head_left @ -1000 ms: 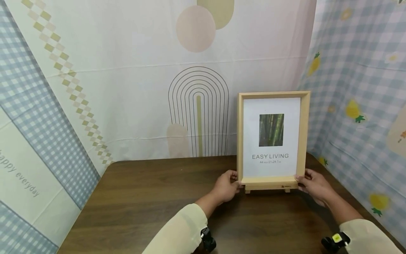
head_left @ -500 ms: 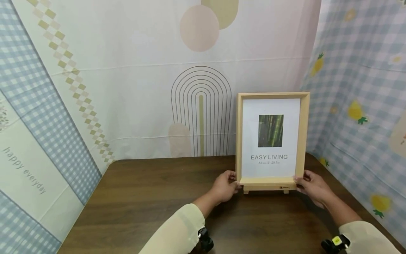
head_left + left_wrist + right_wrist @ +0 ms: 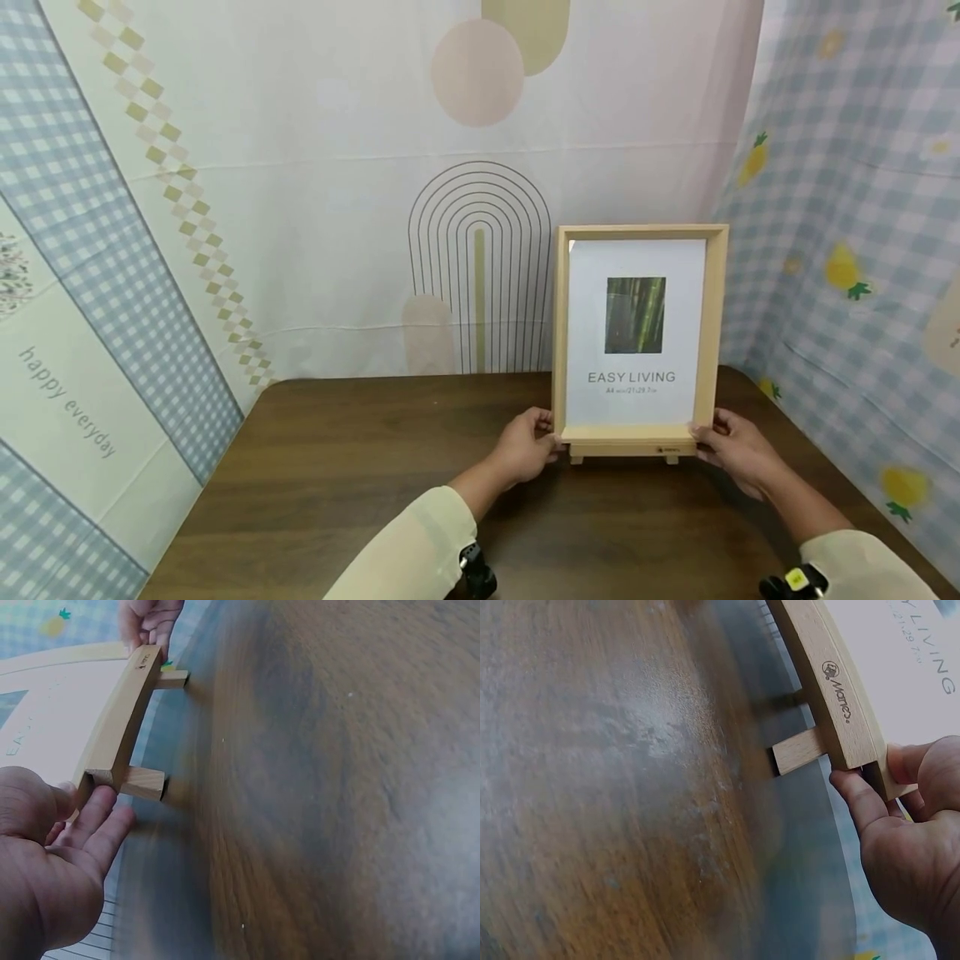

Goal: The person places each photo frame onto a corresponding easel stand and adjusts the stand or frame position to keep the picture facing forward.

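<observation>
An upright pale-wood picture frame (image 3: 558, 333), with a white "EASY LIVING" sheet and a bamboo picture, stands on a small wooden easel (image 3: 618, 450) at the table's right side. My left hand (image 3: 525, 444) grips the frame's lower left corner, its fingers touching the end of the easel's ledge. At the lower right corner my right hand (image 3: 738, 452) does the same, thumb on the frame's front. In the right wrist view the easel ledge (image 3: 840, 705) bears a printed logo and a short foot. The rest of the easel is hidden behind the frame.
Brown wooden table (image 3: 360, 483) below, its wood-grain surface reaching to the back cloth. A white patterned cloth (image 3: 337, 250) hangs behind. Blue checked cloth (image 3: 832, 192) with fruit prints rises close to the right hand; another checked cloth (image 3: 97, 208) hangs at the left.
Both hands have shifted the frame and easel a little to the left and slightly nearer. Their hold looks the same. The head view has turned slightly left.
</observation>
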Motion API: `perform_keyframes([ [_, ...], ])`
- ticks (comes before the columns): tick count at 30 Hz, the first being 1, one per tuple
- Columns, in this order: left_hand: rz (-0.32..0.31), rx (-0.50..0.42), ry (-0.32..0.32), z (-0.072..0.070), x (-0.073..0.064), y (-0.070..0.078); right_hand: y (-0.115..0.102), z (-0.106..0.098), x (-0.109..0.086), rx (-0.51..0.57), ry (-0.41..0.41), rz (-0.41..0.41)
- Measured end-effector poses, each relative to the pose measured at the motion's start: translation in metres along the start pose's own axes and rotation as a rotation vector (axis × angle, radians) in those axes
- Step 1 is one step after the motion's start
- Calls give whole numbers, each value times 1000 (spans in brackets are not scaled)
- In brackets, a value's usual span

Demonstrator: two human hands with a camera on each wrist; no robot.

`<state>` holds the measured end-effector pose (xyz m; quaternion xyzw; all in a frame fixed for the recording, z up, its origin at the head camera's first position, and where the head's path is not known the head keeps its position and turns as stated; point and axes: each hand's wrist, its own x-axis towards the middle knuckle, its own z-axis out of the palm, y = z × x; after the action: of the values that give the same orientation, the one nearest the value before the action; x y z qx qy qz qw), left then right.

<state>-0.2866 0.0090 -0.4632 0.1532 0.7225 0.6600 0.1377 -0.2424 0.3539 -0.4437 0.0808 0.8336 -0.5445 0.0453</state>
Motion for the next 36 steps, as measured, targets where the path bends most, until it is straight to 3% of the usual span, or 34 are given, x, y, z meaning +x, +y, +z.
perform_keyframes([
  [36, -26, -11, -6, -29, -12, -3, -10, 27, -3, 56, -34, -30],
])
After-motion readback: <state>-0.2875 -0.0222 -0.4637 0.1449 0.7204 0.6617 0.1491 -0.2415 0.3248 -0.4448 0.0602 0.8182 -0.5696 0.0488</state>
